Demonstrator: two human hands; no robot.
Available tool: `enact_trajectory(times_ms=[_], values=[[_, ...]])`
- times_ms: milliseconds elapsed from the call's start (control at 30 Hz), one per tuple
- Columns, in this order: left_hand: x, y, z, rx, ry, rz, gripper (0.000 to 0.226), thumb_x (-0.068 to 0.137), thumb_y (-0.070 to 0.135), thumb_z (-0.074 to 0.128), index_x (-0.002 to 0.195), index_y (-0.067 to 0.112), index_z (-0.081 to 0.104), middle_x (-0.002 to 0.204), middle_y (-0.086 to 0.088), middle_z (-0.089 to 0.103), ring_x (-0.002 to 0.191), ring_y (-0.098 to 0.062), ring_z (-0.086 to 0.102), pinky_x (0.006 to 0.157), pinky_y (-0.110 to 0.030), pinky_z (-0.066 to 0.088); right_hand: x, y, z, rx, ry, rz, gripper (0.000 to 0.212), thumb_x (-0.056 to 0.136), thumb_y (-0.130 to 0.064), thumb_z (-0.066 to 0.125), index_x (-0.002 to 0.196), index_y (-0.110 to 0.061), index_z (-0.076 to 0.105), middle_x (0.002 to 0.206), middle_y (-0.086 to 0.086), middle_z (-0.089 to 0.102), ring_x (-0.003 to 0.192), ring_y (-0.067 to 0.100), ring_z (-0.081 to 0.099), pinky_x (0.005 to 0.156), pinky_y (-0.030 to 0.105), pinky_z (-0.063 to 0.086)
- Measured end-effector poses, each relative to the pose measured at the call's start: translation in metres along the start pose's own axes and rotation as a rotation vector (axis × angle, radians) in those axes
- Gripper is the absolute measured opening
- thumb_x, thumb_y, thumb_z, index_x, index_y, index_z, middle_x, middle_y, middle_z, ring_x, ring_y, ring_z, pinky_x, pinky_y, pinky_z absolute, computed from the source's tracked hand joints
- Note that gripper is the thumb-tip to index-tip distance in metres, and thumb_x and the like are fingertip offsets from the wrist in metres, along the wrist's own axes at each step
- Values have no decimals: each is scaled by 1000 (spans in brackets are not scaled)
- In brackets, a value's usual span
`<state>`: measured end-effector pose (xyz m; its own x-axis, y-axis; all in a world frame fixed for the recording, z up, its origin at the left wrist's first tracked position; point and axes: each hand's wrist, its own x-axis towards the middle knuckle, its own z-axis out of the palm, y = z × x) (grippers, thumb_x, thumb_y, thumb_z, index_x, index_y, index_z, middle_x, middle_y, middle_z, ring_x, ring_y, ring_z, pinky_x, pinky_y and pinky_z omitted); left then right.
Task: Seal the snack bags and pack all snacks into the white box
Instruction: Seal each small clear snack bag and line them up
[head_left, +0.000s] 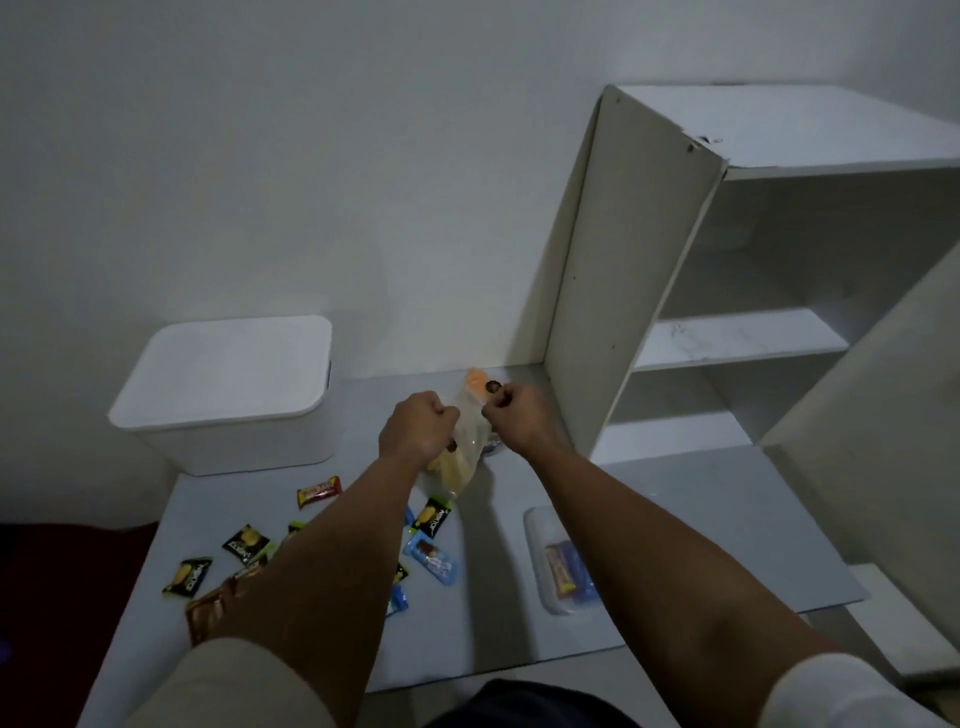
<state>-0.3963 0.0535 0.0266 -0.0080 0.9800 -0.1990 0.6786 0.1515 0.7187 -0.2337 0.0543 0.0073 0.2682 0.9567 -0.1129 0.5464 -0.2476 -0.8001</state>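
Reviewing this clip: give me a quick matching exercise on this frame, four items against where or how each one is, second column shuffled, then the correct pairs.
Items:
1. white box
2. clear snack bag
3. red candy bar
4. clear tray

States:
A. lies loose on the table just in front of the box
B. held up between left hand and right hand
C. holds wrapped snacks, under the right forearm
D. lid on, far left of the table

Pairs: 1-D, 2-B, 3-A, 4-C
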Motion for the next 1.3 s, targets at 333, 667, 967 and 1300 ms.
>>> enact_trajectory(times_ms=[333, 667, 967, 1300], values=[[-5, 29, 28, -1, 133, -53, 28, 73, 38, 51, 67, 12, 60, 63, 1, 71, 66, -21, 68, 71, -44, 59, 22, 18, -30, -363, -165, -322, 28, 91, -7, 53, 98, -23, 75, 101, 0, 65, 89, 21, 63, 73, 29, 45], [-13, 35, 22, 74, 164, -12, 25, 72, 42, 59, 66, 17, 62, 69, 4, 70, 71, -19, 66, 67, -37, 55, 52, 5, -49, -174, -189, -137, 28, 88, -2, 61, 102, -19, 78, 104, 2, 76, 84, 21, 74, 59, 21, 55], [-6, 51, 15, -244, 235, 58, 41, 96, 40, 60, 135, 27, 58, 134, 6, 59, 121, -16, 55, 99, -32, 43, 59, -14, -75, 85, -374, -263, 14, 88, -6, 68, 92, -11, 81, 78, -3, 75, 74, 10, 70, 71, 26, 54], [2, 67, 20, -418, 197, 151, 20, 100, 17, 59, 88, 3, 69, 81, -6, 76, 78, -20, 74, 84, -36, 59, 62, -14, -105, 258, -450, -201, 18, 92, 2, 57, 94, -5, 73, 90, 11, 74, 81, 21, 71, 70, 29, 57]])
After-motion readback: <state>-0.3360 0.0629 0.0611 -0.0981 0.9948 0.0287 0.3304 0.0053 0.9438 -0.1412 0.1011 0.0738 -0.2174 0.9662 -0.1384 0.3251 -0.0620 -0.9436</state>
